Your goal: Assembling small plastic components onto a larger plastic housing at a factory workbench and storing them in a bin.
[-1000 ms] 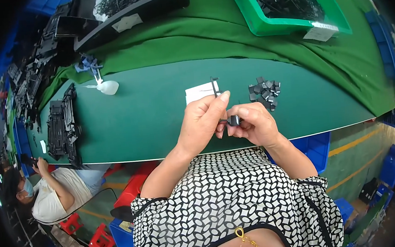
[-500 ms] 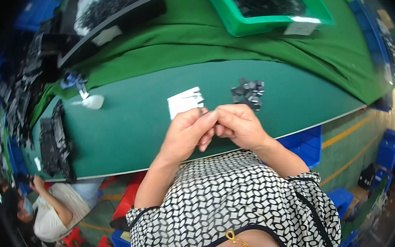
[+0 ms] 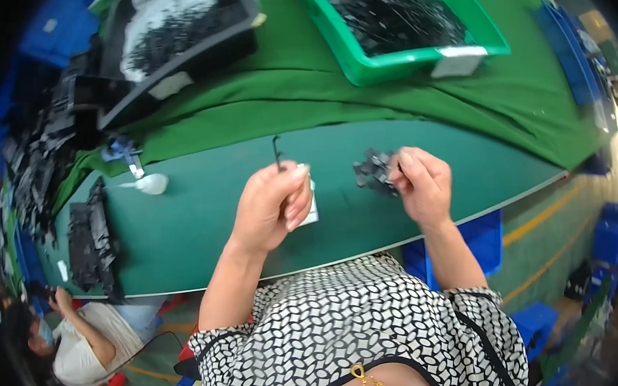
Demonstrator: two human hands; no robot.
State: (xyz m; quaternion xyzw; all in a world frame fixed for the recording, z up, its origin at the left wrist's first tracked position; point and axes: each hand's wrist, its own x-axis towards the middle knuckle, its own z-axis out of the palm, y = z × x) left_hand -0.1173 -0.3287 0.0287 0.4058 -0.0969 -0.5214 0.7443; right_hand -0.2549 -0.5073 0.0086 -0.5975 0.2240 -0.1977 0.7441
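Observation:
A thin black plastic strip (image 3: pixel 277 152) with small hooks along one side sticks up from my left hand (image 3: pixel 265 205), whose fingers are closed around its lower end. Beneath that hand, mostly covered, lies a white card or pad (image 3: pixel 313 211) on the table. My right hand (image 3: pixel 426 189) is beside a small pile of black plastic pieces (image 3: pixel 371 170). Its thumb and fingers are pinched together at the pile's right edge; whether a piece is between them I cannot make out.
A black bin (image 3: pixel 190 64) and a green bin (image 3: pixel 414 58), both full of black parts, stand on green cloth (image 3: pixel 294 92) at the back. On the left are a white bulb-shaped object (image 3: pixel 153 184) and stacked black parts (image 3: pixel 90 235). Another person (image 3: pixel 92 341) sits lower left.
My hands have parted from where they met over the card. The left moved left, raising the black strip into sight; the right moved right to the pile. The head view has shifted slightly.

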